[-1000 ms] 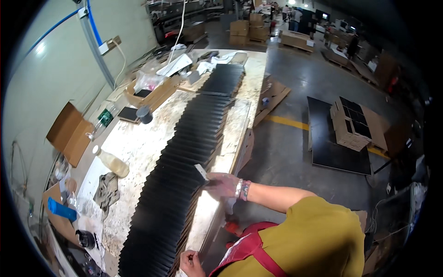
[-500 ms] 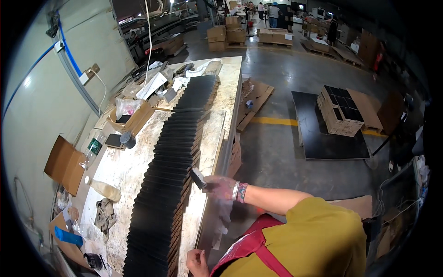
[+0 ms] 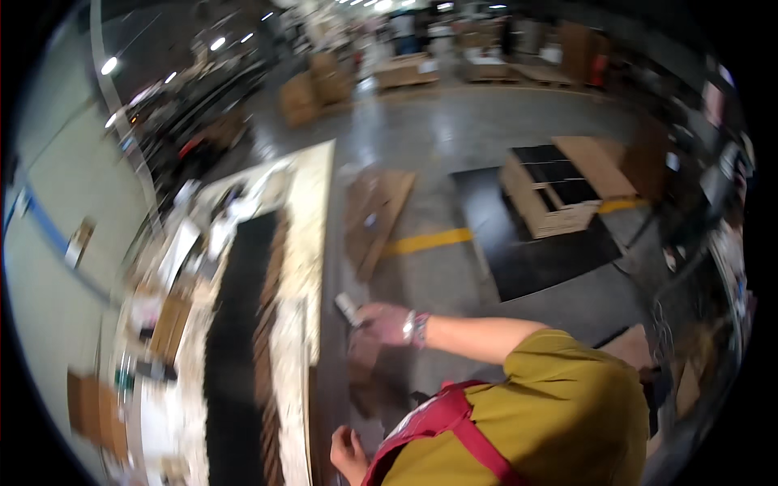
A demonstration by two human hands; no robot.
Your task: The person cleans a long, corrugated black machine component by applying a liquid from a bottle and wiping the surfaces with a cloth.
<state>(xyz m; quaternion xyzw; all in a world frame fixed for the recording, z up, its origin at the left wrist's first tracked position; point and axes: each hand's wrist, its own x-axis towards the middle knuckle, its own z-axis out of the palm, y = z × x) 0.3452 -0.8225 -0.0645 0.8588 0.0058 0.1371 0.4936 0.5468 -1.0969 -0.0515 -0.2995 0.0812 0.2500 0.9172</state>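
My right hand, in a thin stained glove, grips a small block, pale and grey, at its fingertips. It is held out just past the right edge of the worktable. My left hand is low, close to the red apron, its bare fingers curled with nothing visible in them. On the table runs a long row of overlapping black boards with brown edges. Neither hand touches the row. Motion blur softens the picture.
Left of the row stand an open cardboard box and assorted clutter. Flattened cardboard lies on the floor beside the table. Farther right, a stack of black-topped boards rests on a large black panel. Boxes and pallets stand in the background.
The view has swung to the right, so the table and row now appear farther left. My right hand, still holding the block, has gone from beside the row to beyond the table edge.
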